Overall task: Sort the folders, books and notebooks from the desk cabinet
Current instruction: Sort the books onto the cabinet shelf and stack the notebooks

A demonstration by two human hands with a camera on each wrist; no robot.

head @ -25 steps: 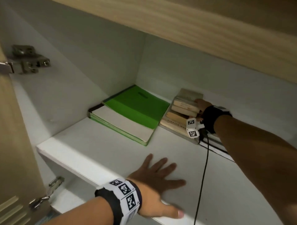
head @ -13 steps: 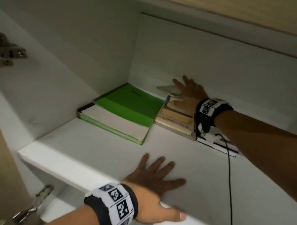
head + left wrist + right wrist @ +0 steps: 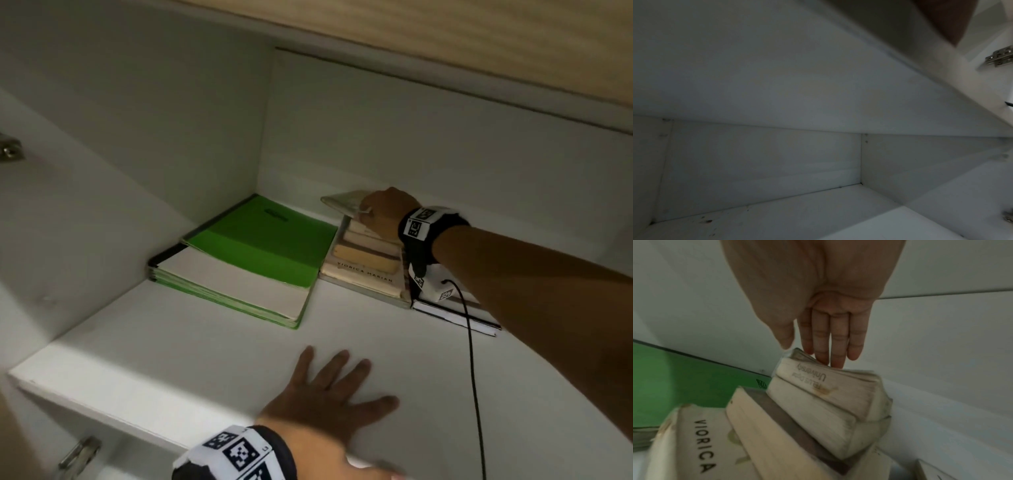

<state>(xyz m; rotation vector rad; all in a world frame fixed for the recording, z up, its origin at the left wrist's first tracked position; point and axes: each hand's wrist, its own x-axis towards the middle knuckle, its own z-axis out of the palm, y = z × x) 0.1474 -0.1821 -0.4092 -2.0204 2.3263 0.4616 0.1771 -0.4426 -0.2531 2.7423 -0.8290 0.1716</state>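
Note:
A stack of worn beige books (image 3: 366,260) lies at the back of the white cabinet shelf (image 3: 171,342). To its left lies a pile of green notebooks (image 3: 260,240). My right hand (image 3: 380,212) is on top of the stack and grips the thin top book (image 3: 342,202), whose left end juts out. In the right wrist view the right hand (image 3: 809,353) has its thumb on one side of that top book (image 3: 797,354) and its fingers (image 3: 835,353) over the far edge. My left hand (image 3: 329,401) rests flat on the shelf front, fingers spread. It does not show in the left wrist view.
A black-and-white notebook (image 3: 455,315) lies right of the stack, under my right forearm. A black cable (image 3: 474,377) hangs from the right wrist across the shelf. A door hinge (image 3: 10,150) sits on the left wall. The left wrist view shows a lower compartment and another hinge (image 3: 1001,56).
My right hand, earlier at the stack's side and then spread over the top book, has closed on that book. The left hand has stayed flat on the shelf.

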